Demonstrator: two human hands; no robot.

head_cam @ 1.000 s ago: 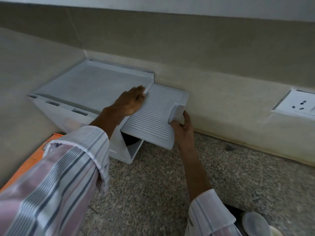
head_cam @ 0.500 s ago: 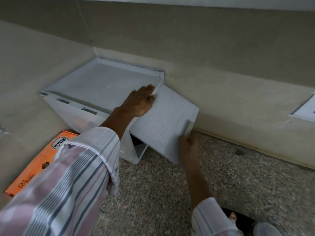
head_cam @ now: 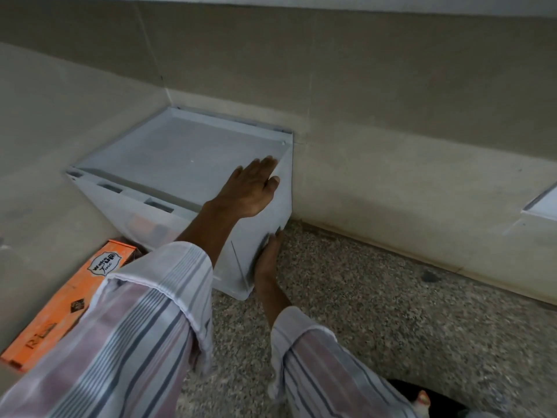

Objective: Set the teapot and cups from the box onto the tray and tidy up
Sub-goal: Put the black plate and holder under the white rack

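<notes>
We see a white box (head_cam: 168,164) pushed into the corner where two beige walls (head_cam: 391,116) meet, left of centre in the frame, standing on a speckled stone floor (head_cam: 376,312). Its flat lid fills the middle of the picture, and its pale, half-clear front faces lower left, with something orange showing dimly through it.

Our left hand (head_cam: 247,191) lies flat on the lid's near right corner, fingers straight and together, pointing toward the upper right; it presses down and grips nothing. Its thumb hangs over the right edge of the box.

Our right hand (head_cam: 266,254) is lower, at the centre of the frame, laid against the box's right side panel. We see its back and straight fingers pointing up along the panel, touching it. The picture is blurred there, so we cannot tell whether the fingertips catch a handle, but nothing is plainly held.

So the box sits directly under the left hand and just to the left of the right hand, between the two striped sleeves (head_cam: 135,327) and the corner.

An orange carton (head_cam: 60,309) lies at lower left, beside the box's front. A white plate on the wall (head_cam: 542,203) shows at the right edge.
</notes>
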